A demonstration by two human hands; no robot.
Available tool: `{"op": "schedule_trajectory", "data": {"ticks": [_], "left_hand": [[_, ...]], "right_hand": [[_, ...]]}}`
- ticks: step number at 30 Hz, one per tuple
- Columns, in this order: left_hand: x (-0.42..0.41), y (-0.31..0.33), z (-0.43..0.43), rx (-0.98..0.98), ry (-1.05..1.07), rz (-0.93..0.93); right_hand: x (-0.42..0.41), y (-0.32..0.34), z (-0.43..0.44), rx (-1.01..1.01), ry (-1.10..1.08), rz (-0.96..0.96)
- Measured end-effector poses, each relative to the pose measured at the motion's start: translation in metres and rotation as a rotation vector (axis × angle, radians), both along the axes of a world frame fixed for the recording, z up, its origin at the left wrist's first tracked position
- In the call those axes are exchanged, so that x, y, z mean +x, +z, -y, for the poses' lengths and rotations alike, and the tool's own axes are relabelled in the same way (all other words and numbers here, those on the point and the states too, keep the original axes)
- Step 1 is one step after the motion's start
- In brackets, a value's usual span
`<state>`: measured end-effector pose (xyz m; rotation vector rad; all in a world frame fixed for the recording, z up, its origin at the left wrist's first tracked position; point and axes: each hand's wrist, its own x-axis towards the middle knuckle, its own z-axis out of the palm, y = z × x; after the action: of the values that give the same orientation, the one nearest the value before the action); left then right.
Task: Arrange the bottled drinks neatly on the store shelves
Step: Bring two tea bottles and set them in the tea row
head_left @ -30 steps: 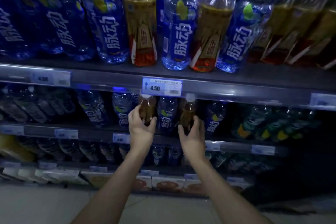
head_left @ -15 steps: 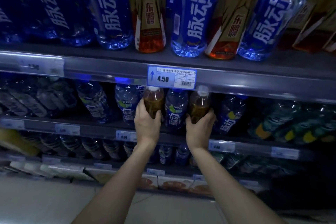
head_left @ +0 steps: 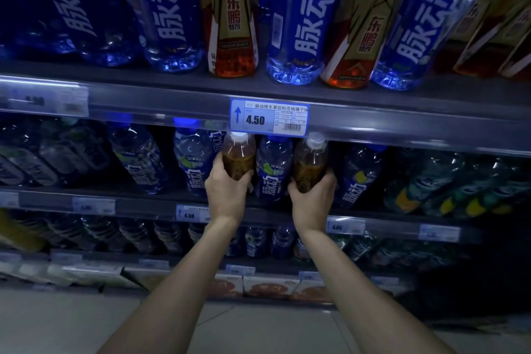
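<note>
left hand: grip on amber bottle | right hand: grip on second amber bottle | second shelf

Dim, blue-tinted aisle; blurred, warped edges.

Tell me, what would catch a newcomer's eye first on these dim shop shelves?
Probably the two bare hands at centre: the left hand grips one amber plastic bottle with a pale cap, the right hand another amber plastic bottle, with a blue-labelled bottle between them. Just above, a bright blue-and-white price tag reading 4.50 glows on the grey shelf edge.
</note>
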<state>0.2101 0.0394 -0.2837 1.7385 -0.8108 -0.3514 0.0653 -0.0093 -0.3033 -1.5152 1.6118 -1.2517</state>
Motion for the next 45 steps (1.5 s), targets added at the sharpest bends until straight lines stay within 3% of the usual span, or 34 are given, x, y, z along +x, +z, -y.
{"op": "schedule_trajectory", "data": {"ticks": [12, 20, 30, 38, 45], "left_hand": [[0.004, 0.007, -0.035, 0.034, -0.02, -0.032], [-0.02, 0.031, -0.082, 0.044, -0.123, -0.046], [-0.055, 0.133, -0.123, -0.03, -0.242, 0.089], [-0.089, 0.226, -0.101, -0.117, -0.297, 0.198], [-0.128, 0.269, -0.063, -0.121, -0.342, 0.269]], "right_hand": [[-0.015, 0.008, -0.022, 0.069, 0.011, 0.058], [-0.033, 0.037, -0.079, -0.024, 0.062, 0.019], [-0.069, 0.13, -0.122, -0.162, 0.048, -0.021], [-0.105, 0.217, -0.112, -0.246, -0.041, -0.06], [-0.15, 0.256, -0.078, -0.278, -0.084, -0.046]]}}
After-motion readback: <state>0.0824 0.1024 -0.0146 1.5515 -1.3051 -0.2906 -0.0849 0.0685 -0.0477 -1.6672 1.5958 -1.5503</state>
